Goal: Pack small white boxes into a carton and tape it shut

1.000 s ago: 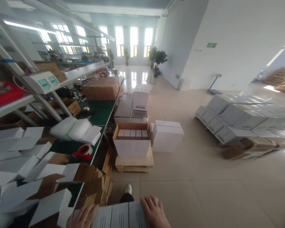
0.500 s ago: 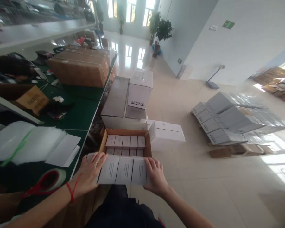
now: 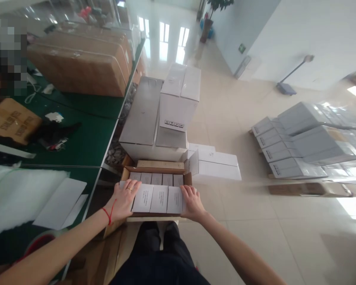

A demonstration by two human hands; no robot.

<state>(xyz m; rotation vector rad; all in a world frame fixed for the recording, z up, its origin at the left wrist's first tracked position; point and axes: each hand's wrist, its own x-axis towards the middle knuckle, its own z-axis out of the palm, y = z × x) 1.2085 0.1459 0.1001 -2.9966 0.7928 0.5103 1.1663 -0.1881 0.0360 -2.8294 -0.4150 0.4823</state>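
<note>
Between my two hands is a row of small white boxes [image 3: 159, 199] with printed lettering, pressed together end to end. My left hand [image 3: 125, 198] grips the row's left end, and my right hand [image 3: 192, 202] clasps its right end. The row is over the near part of an open brown carton [image 3: 189, 179]; whether it rests on anything inside is hidden. Behind it, more small white boxes [image 3: 157, 179] stand side by side within the carton.
A green-topped workbench [image 3: 89, 134] runs along the left, bearing a big brown carton [image 3: 80, 63] and white sheets [image 3: 59, 204]. A white carton [image 3: 179, 99] sits on a grey-topped cabinet [image 3: 141, 114]. Stacked cartons [image 3: 311, 134] are at right, beyond a white box [image 3: 219, 166].
Both hands have moved forward and down with the row of boxes, from in front of the brown carton to over its near part. The view has tilted downward.
</note>
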